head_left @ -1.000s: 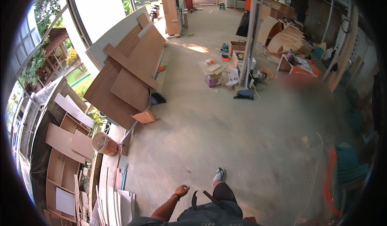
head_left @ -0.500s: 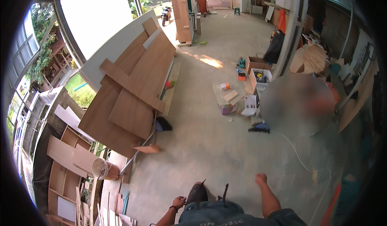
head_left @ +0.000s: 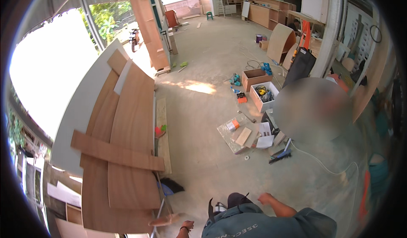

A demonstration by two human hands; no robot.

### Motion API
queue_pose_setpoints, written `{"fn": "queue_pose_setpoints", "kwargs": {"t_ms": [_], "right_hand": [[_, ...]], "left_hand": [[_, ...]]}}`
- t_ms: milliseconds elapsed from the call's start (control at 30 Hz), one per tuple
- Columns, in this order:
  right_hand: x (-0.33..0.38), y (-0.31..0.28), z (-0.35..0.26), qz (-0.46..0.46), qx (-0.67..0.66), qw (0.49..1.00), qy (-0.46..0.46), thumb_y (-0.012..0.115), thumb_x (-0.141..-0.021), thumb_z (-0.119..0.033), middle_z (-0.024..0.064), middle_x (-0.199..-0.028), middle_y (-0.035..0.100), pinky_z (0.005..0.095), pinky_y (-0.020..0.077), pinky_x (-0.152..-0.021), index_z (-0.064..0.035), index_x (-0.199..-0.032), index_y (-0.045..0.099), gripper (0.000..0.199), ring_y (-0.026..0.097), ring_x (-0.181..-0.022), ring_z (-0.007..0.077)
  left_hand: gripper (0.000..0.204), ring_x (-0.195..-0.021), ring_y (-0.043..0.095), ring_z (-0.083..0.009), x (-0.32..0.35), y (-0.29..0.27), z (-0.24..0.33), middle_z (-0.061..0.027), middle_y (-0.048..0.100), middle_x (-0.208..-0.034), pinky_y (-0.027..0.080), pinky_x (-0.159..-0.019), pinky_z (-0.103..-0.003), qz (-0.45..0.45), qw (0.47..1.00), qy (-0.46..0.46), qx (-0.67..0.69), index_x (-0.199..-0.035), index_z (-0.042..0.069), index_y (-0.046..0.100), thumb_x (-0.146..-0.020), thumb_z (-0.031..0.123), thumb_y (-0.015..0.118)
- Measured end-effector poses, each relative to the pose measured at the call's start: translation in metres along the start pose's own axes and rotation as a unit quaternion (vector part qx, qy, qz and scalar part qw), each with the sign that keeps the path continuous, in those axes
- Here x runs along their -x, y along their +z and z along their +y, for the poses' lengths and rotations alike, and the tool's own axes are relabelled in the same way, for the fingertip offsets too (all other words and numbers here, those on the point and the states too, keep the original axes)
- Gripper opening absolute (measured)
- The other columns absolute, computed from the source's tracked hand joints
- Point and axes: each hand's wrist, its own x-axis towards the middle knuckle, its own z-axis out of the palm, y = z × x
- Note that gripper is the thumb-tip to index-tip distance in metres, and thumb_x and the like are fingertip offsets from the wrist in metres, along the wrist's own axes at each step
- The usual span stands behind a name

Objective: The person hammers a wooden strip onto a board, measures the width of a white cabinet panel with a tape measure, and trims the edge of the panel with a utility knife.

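At nine o'clock from the person (head_left: pixel 271 223), I see the left hand (head_left: pixel 188 225), a band (head_left: pixel 184 228) around its wrist. Its fingers look curled, but I cannot tell what, if anything, they hold. Just beyond it, also at nine, a blurred reddish block (head_left: pixel 164 220) lies by the foot of the leaning boards (head_left: pixel 131 183); I cannot tell whether hand and block touch. Out at two o'clock, I make out the right hand (head_left: pixel 267 198) above the floor (head_left: pixel 203 153), its fingers drawn in narrow, though their grip is unclear to me. At ten, I have a dark broom (head_left: pixel 171 186) beside the boards, which slope away toward eleven. The blue brush (head_left: pixel 280 155), nearest the right hand yet well apart from it, lies at one o'clock. At two, a white cord (head_left: pixel 324 166) curves across the floor. Around twelve, I find a scrap panel (head_left: pixel 227 137) carrying an orange-and-white tub (head_left: pixel 232 125) and a wooden piece (head_left: pixel 243 136). Past it, between twelve and one, I see a white box (head_left: pixel 259 103) of tools touching or near a brown box (head_left: pixel 254 81). Farthest, at twelve, stands a green stool (head_left: pixel 209 15).
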Motion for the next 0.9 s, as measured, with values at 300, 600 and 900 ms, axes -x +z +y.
{"fn": "queue_pose_setpoints", "kwargs": {"t_ms": [300,600,900], "right_hand": [[-0.110,-0.046,-0.004,-0.020,-0.170,0.984,0.057,0.063,-0.081,-0.018,0.0125,-0.073,0.072,0.0405,0.0560,-0.065,-0.0080,-0.068,0.070,0.018,0.069,-0.063,0.0260],[-0.521,-0.491,-0.235,0.128,-0.254,0.945,0.161,0.064,-0.088,-0.034,0.0141,-0.091,0.074,0.0454,0.0543,-0.077,-0.0044,-0.089,0.073,0.031,0.072,-0.087,0.0330],[-0.736,-0.976,-0.475,0.355,-0.318,0.869,-0.132,0.063,-0.091,-0.044,0.0180,-0.100,0.073,0.0460,0.0547,-0.084,-0.0105,-0.108,0.071,0.039,0.070,-0.096,0.0370]], "left_hand": [[0.038,-0.082,0.074,-0.0199,-0.121,-0.211,0.274,-0.0115,0.076,-0.094,0.061,-0.069,-0.035,0.155,0.983,0.082,0.055,-0.113,0.003,0.073,-0.093,0.034,0.062],[0.045,-0.086,0.074,-0.0216,-0.245,-0.311,0.580,-0.0119,0.077,-0.095,0.060,-0.072,-0.036,0.184,0.933,0.262,-0.164,-0.112,0.004,0.074,-0.091,0.041,0.060],[0.052,-0.107,0.070,-0.0305,-0.363,-0.491,0.942,-0.0160,0.075,-0.109,0.056,-0.091,-0.042,0.059,0.990,0.098,-0.086,-0.121,0.006,0.071,-0.092,0.047,0.060]]}}
